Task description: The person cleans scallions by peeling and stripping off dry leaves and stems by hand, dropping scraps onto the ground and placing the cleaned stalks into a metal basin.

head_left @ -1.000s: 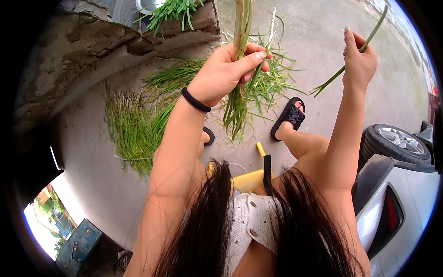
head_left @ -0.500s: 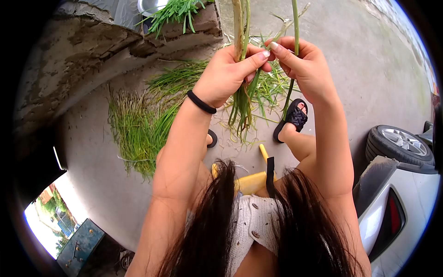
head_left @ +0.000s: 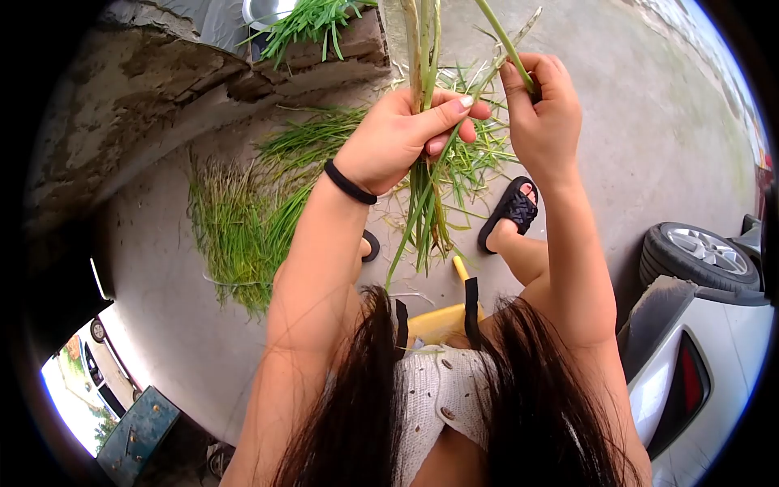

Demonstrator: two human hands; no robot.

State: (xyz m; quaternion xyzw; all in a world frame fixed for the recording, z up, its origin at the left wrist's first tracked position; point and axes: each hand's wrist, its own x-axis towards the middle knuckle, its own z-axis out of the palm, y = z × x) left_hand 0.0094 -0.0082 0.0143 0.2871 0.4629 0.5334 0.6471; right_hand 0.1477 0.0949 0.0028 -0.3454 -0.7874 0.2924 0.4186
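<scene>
My left hand (head_left: pixel 393 134), with a black band at the wrist, is closed round a bunch of long green stalks (head_left: pixel 426 207). Their pale thicker ends rise above the fist and the thin leaves hang below it. To its right, my right hand (head_left: pixel 548 122) grips a single green stalk (head_left: pixel 497 26), which slants up and left from the fingers. A thin, partly dried stem (head_left: pixel 489 77) runs from near my left thumb up past the right fingertips. The palm sides of both hands are hidden.
Grass-like green stalks (head_left: pixel 235 227) lie heaped on the concrete floor, with loose trimmings (head_left: pixel 479 154) under my hands. Cut greens (head_left: pixel 304 24) rest on a ledge by a metal bowl (head_left: pixel 268 11). Sandals (head_left: pixel 515 213), a yellow seat (head_left: pixel 438 323), a wheel (head_left: pixel 706 250) and a car are nearby.
My right hand has moved away from the left, to the right and slightly up. Its stalk has tilted from upright to leaning left. The left hand keeps its hold on the bunch.
</scene>
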